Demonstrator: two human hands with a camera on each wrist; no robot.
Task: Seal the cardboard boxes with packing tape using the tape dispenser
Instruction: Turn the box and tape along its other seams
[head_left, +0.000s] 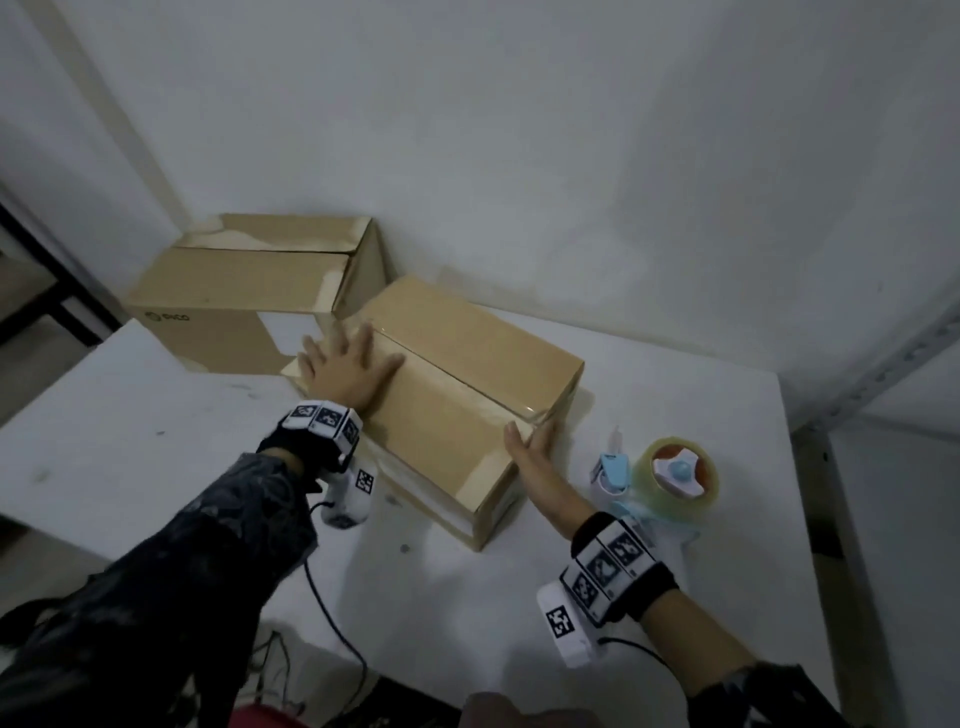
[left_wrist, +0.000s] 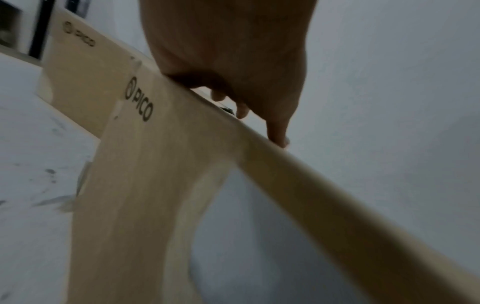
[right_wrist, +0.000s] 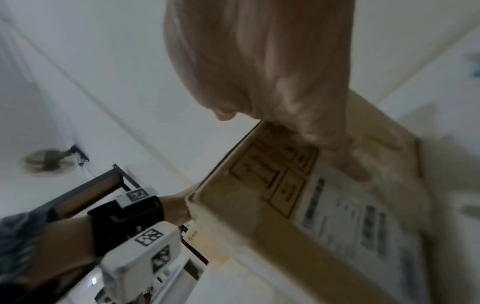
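Observation:
A closed cardboard box (head_left: 467, 374) lies slantwise on the white table (head_left: 156, 441), with clear tape along its top seam. My left hand (head_left: 345, 371) lies flat with spread fingers on the box's far left top (left_wrist: 161, 164). My right hand (head_left: 530, 452) presses with straight fingers against the box's near right end, over its printed label (right_wrist: 337, 205). A tape dispenser (head_left: 670, 470) with a roll of clear tape and a blue and white body lies on the table just right of my right hand. Neither hand holds it.
A second, larger cardboard box (head_left: 249, 296) with worn top flaps stands at the back left against the wall, close to the first box. Metal shelving (head_left: 883, 374) runs along the right. Cables (head_left: 332, 623) hang off the table's near edge.

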